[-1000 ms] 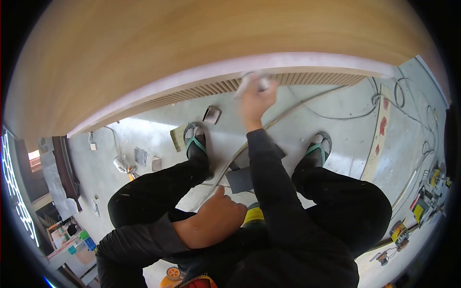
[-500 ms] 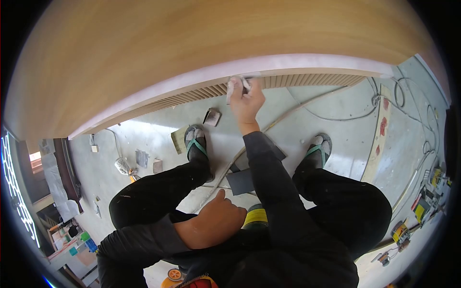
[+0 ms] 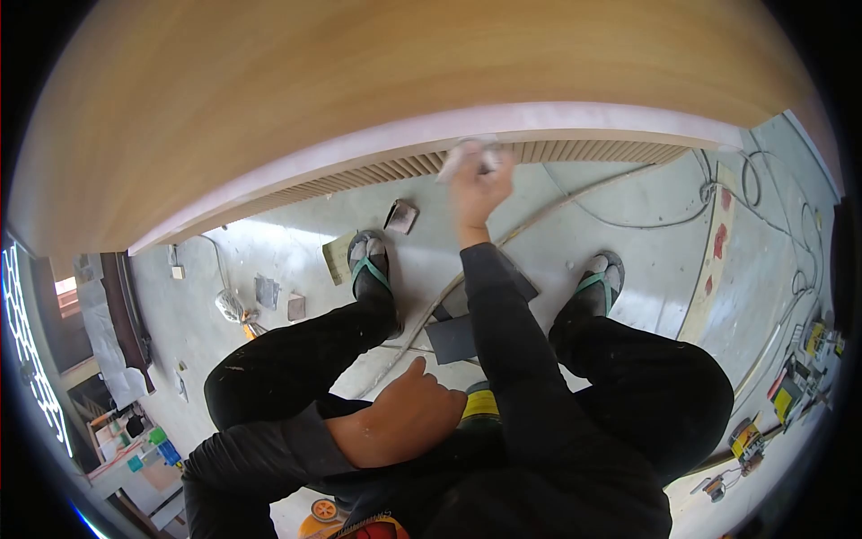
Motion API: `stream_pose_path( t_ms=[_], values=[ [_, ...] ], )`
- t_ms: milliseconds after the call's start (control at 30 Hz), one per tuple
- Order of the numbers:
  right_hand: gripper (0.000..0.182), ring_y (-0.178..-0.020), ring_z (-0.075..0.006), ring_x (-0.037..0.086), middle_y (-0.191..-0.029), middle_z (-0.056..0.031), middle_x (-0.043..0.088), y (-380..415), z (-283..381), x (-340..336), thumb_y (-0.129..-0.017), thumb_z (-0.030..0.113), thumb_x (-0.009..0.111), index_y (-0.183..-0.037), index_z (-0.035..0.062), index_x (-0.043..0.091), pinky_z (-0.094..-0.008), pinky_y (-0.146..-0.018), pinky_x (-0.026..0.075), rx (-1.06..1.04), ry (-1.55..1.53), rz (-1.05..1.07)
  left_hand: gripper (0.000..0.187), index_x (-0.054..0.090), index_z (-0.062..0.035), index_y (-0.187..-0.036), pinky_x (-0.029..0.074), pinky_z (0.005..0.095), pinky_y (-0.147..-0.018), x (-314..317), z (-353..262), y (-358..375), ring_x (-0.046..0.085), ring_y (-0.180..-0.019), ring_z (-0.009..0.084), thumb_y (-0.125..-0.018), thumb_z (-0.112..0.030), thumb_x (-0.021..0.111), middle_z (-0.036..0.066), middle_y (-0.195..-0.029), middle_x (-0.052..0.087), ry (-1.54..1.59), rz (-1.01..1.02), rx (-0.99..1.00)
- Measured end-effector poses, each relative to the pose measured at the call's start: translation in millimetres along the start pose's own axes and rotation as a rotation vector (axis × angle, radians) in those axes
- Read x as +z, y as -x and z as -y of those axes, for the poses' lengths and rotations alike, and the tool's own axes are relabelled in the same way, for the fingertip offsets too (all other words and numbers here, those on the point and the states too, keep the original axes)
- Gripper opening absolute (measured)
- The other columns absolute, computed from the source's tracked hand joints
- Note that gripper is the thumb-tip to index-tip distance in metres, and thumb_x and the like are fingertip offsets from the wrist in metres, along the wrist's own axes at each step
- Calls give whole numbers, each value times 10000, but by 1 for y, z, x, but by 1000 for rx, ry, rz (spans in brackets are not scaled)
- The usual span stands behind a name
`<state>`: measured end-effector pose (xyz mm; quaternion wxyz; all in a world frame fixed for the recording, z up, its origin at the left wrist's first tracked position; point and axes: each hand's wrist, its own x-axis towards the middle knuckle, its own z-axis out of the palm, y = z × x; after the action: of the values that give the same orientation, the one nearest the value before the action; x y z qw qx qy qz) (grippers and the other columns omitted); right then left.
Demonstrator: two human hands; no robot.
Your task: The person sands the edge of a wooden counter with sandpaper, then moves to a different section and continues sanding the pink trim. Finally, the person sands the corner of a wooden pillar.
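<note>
My right hand (image 3: pixel 482 190), blurred by motion, is closed around a dusty folded piece of sandpaper (image 3: pixel 486 144) at the panel's lower edge. Its fingers hide most of the sheet. Along that edge runs a pale whitish strip (image 3: pixel 377 141), with a row of ribbed wooden slats (image 3: pixel 377 172) beneath it. The large wooden panel (image 3: pixel 431 63) fills the top of the view. Lower down, my left hand (image 3: pixel 409 415) lies over my lap, its fingers curled in and its thumb sticking up; nothing shows in it.
On the floor lie a sanding block (image 3: pixel 401 216), a sandpaper sheet (image 3: pixel 338 259) and dark flat sheets (image 3: pixel 452 340) between my feet. A hose (image 3: pixel 575 190) and a cable (image 3: pixel 646 223) cross the floor. Power tools (image 3: pixel 747 440) sit at right, beyond a stained board (image 3: pixel 716 247).
My right hand has slid a little to the right along the panel's edge with the sandpaper. My left hand stays nearly in place.
</note>
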<state>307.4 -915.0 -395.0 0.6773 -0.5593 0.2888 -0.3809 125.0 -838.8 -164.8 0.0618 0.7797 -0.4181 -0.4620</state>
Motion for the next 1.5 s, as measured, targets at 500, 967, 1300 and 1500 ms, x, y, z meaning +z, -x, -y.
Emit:
stream_pose_path(
  t_ms=[500,967,1300,1500],
  values=[
    [315,-612,-145,531,-669,-76,577,-6,9,1,-866,211,759,-792,33,511,-325,-587,478,170,-367,-40,50,595,-38,-837,463,434,-894,5,-1,1,652,-643,282,-815,-81,586,98,-607,613,-7,-26,23],
    [196,-619,-112,527,-706,-55,603,-1,-5,-8,-908,137,684,-855,15,540,-293,-564,464,-84,152,136,62,588,-33,-854,463,440,-879,5,4,-3,661,-667,280,-820,-85,588,89,-613,618,-71,10,-13],
    [390,-540,-177,586,-618,-114,568,40,-14,-21,-847,391,769,-823,40,600,-335,-516,463,-63,237,728,189,598,-34,-950,445,450,-924,-2,9,-4,665,-703,309,-796,-123,663,107,-652,631,-115,26,35],
    [555,-348,-122,442,-453,-25,495,4,8,-18,-1061,395,435,-608,79,488,-256,-359,323,307,-238,419,280,586,-39,-979,429,445,-945,5,19,-1,665,-756,315,-803,-202,731,116,-686,641,-164,123,-54]
  ],
)
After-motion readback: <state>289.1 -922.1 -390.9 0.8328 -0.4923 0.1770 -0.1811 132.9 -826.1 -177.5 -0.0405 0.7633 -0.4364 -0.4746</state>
